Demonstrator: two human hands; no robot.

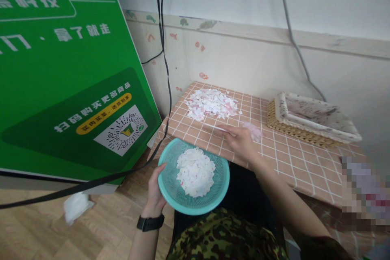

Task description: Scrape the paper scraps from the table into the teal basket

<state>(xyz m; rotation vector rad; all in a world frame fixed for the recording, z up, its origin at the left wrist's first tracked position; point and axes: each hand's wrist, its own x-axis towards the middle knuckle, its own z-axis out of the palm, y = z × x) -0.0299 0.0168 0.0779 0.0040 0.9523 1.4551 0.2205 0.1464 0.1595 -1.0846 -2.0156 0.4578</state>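
Note:
My left hand [154,189] is closed on the left rim of a teal plastic colander [222,183], held over my lap just under the table edge. Inside the colander lies a heap of small white paper scraps [196,172] with a few pink bits. Above the table's near edge, my right hand [239,142] pinches a thin white strip [213,126], seen almost edge-on, so its exact kind is unclear. Its tip points left, close to a loose pile of white and pink paper scraps [210,105] on the tablecloth. Behind my right hand lies a crumpled pale pink piece [252,131].
A lined wicker basket [304,130] stands on the checked tablecloth [292,166] at the right. On the left rises a green printed panel [61,89], with a black strap [168,89] hanging before it. A white crumpled bag [76,207] lies on the floor.

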